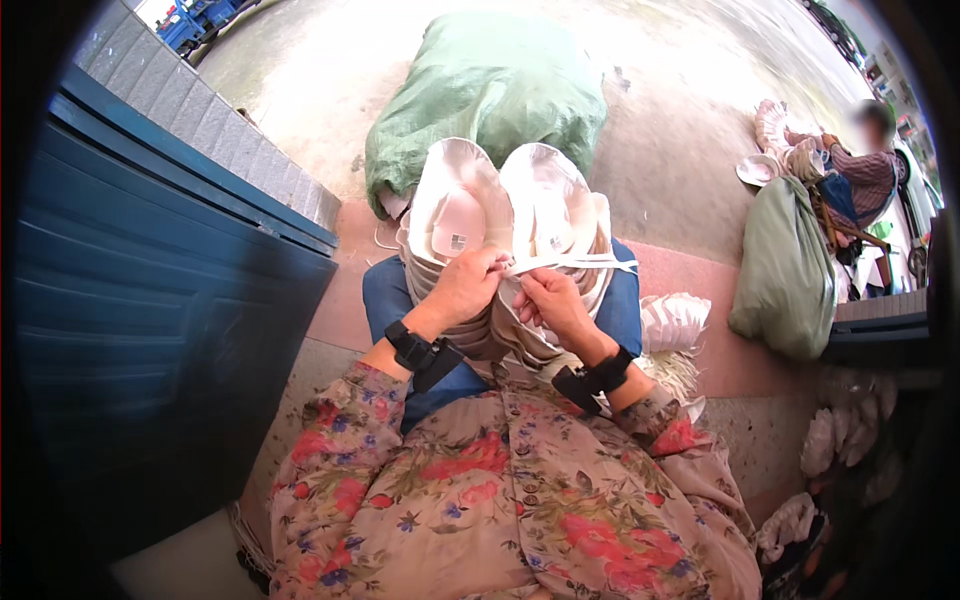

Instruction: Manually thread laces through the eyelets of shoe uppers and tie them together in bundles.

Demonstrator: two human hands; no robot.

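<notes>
Two nested stacks of cream fabric pieces, shaped like shoe uppers, rest side by side on my lap: a left stack [440, 180] and a right stack [535, 170]. A small printed label shows inside each top piece. At their near ends, my left hand [465, 288] pinches a thin white lace [590, 263] between thumb and fingers. Close beside it, my right hand [560, 305] has its fingers curled and pressed together by the same lace. The lace stretches rightward over the right stack, its loose ends past the rim. What lies inside the fingertips is partly hidden.
A large green sack [490, 80] lies just beyond my knees. Blue metal doors [160, 290] stand at the left. To the right are a bundle of cream pieces [675, 322], a full olive sack [785, 270] and a seated person [865, 175] handling similar pieces.
</notes>
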